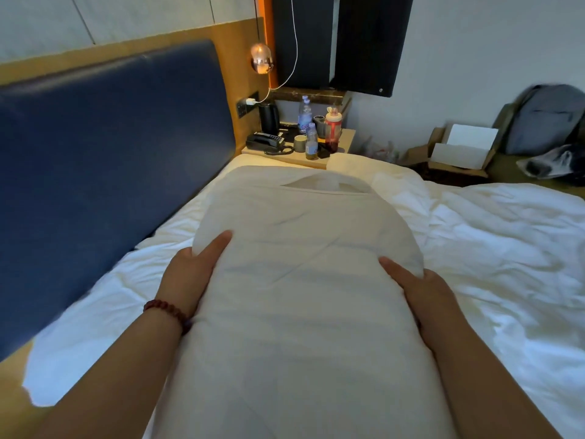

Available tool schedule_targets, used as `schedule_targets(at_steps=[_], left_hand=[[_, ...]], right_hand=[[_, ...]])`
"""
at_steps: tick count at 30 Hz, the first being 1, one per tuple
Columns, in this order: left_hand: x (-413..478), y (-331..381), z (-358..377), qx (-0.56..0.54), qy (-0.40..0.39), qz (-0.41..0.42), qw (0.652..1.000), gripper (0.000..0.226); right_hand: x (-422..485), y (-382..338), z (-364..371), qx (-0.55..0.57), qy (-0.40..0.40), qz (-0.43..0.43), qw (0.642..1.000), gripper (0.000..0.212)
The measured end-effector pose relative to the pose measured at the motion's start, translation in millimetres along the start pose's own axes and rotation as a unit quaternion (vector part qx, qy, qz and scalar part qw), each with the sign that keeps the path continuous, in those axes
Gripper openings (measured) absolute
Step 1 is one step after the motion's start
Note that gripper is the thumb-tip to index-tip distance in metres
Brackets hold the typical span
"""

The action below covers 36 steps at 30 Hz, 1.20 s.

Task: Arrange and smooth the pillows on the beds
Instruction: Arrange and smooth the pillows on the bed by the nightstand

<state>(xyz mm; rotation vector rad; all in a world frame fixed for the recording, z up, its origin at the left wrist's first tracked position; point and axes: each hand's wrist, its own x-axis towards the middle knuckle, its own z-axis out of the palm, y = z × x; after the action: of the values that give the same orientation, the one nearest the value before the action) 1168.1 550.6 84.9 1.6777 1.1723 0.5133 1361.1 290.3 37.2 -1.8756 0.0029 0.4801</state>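
A large white pillow point(304, 267) fills the middle of the view, held lengthwise over the white bed point(493, 248). My left hand point(193, 274) grips its left side, thumb lying on top and fingers tucked under. My right hand point(421, 286) grips its right side the same way. The open end of the pillowcase point(323, 185) points away from me, toward the nightstand. The lower part of the pillow runs out of the frame toward me.
A dark blue padded headboard point(104, 160) runs along the left. A nightstand point(300, 147) at the far end carries a phone, kettle, cup and bottles. Cardboard boxes point(459, 150) and a grey backpack point(547, 118) sit at the far right. The duvet is rumpled on the right.
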Motion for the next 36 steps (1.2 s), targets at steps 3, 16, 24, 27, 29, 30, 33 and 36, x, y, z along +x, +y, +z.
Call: schedule_targets(at_steps=[3, 16, 24, 27, 29, 30, 33, 36], left_hand=[[-13, -9, -27, 0.014, 0.025, 0.017, 0.999, 0.041], [-19, -69, -207, -0.047, 0.059, 0.026, 0.997, 0.048], [-14, -106, -293, -0.029, 0.064, 0.028, 0.997, 0.051], [-15, -114, -309, -0.028, 0.067, 0.027, 0.997, 0.051], [-15, -118, -315, -0.03, 0.074, 0.025, 0.997, 0.052], [-16, -118, -317, -0.031, 0.077, 0.023, 0.996, 0.053], [-16, -116, -321, -0.029, 0.094, 0.021, 0.995, 0.051], [-11, -119, -324, -0.024, 0.1, 0.024, 0.994, 0.048]], right_hand=[[-21, -3, 14, 0.008, -0.018, -0.015, 1.0, 0.082], [-154, -37, 144, 0.028, -0.015, -0.069, 0.997, 0.08], [-213, -30, 212, 0.042, -0.018, -0.074, 0.996, 0.068], [-228, -36, 225, 0.044, -0.025, -0.086, 0.995, 0.058], [-233, -40, 229, 0.052, -0.034, -0.088, 0.994, 0.049], [-234, -41, 231, 0.057, -0.038, -0.091, 0.994, 0.047], [-233, -42, 237, 0.06, -0.051, -0.086, 0.993, 0.049], [-230, -36, 244, 0.067, -0.055, -0.081, 0.993, 0.049]])
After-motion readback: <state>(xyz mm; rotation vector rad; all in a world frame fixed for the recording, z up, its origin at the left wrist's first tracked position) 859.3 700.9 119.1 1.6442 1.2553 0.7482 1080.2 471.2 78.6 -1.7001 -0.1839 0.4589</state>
